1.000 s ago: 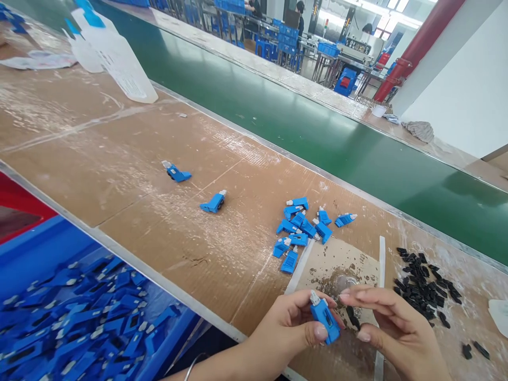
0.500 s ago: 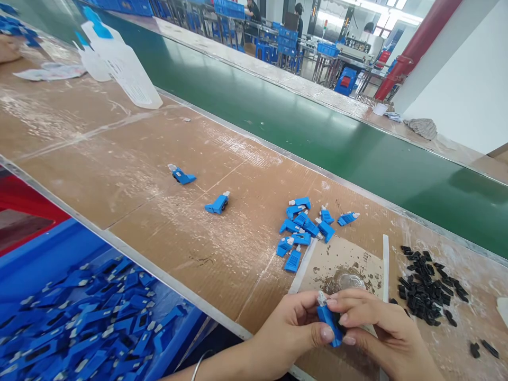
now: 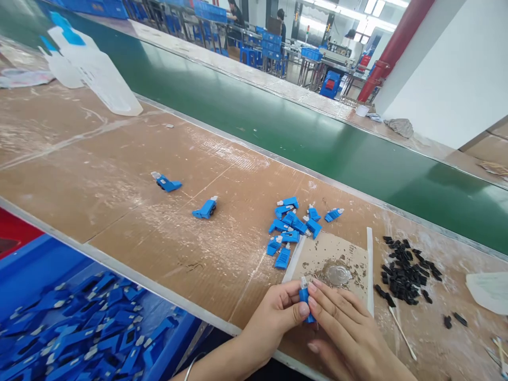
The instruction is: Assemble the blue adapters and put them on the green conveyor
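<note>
A blue plastic part with a clear tip is pinched between the thumb and fingers of my left hand, near the table's front edge. My right hand presses its fingers against the same part from the right, covering much of it. Just beyond my hands is a cardboard piece with a clear wet puddle. Several blue parts lie in a loose cluster behind it. To the right is a pile of small black pieces, with a cotton swab close by.
Two blue parts lie apart at the middle left. A blue bin full of blue parts is at the lower left. White bottles stand at the back left, before a green belt. People are far behind.
The blue part has turned more upright, and my right hand's fingers have straightened and now cover its side. The view has shifted right, showing more swabs and a white item at the right.
</note>
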Demonstrator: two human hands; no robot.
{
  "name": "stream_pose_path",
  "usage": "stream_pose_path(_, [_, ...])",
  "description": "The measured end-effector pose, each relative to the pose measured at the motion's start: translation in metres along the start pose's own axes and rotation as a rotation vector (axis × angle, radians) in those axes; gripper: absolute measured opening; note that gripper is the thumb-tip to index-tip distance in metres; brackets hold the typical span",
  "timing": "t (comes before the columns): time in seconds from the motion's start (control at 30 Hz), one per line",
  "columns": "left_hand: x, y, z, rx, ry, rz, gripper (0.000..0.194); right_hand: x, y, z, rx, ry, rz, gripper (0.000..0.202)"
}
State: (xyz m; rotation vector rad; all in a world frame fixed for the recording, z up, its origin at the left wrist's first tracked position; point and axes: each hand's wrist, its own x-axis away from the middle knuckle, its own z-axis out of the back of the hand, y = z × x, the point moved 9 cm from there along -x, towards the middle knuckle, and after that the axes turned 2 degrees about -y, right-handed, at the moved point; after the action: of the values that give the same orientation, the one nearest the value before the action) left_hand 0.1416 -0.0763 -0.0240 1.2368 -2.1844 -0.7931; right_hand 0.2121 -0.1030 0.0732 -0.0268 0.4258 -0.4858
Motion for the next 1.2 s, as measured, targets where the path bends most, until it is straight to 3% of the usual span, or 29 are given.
stream_pose_path(0.17, [0.003, 0.001, -0.008, -0.043, -0.021, 0.049, 0.043, 0.017, 0.005, 0.011, 0.010, 0.029, -0.100, 0.046])
stream_pose_path(0.3, [0.010, 0.015, 0.004, -0.121, 0.084, 0.067, 0.049, 0.063, 0.057, 0.052, 0.109, 0.182, -0.421, 0.034])
stream_pose_path(0.37, [0.015, 0.037, 0.020, -0.292, 0.184, 0.010, 0.044, 0.083, 0.079, 0.055, 0.171, 0.113, -0.455, 0.027])
stream_pose_path(0.43, [0.021, 0.069, 0.039, -0.587, 0.315, -0.081, 0.036, 0.097, 0.092, 0.045, 0.171, -0.017, -0.400, 0.027])
stream_pose_path(0.6, [0.040, 0.147, 0.084, -1.374, 0.836, -0.274, 0.030, 0.121, 0.112, 0.018, 0.179, -0.206, -0.345, 0.034])
stream_pose_path(0.67, [0.044, 0.162, 0.088, -1.589, 0.979, -0.374, 0.038, 0.128, 0.116, 0.011, 0.182, -0.237, -0.340, 0.037])
stream_pose_path(0.73, [0.047, 0.165, 0.084, -1.718, 1.047, -0.487, 0.046, 0.134, 0.118, 0.008, 0.191, -0.256, -0.334, 0.039])
stream_pose_path(0.8, [0.045, 0.159, 0.075, -1.772, 1.005, -0.568, 0.046, 0.136, 0.120, 0.006, 0.212, -0.277, -0.319, 0.039])
stream_pose_path(0.93, [0.028, 0.130, 0.045, -1.753, 0.670, -0.609, 0.028, 0.126, 0.118, 0.006, 0.217, -0.300, -0.260, 0.032])
stream_pose_path(1.0, [0.021, 0.119, 0.035, -1.720, 0.576, -0.586, 0.024, 0.113, 0.117, 0.009, 0.160, -0.313, -0.252, 0.027])
stream_pose_path(1.13, [0.010, 0.110, 0.032, -1.685, 0.556, -0.533, 0.026, 0.095, 0.130, 0.015, -0.105, -0.371, -0.479, 0.013])
stream_pose_path(1.2, [0.006, 0.110, 0.037, -1.675, 0.582, -0.516, 0.024, 0.094, 0.138, 0.020, -0.308, -0.308, -0.639, 0.011])
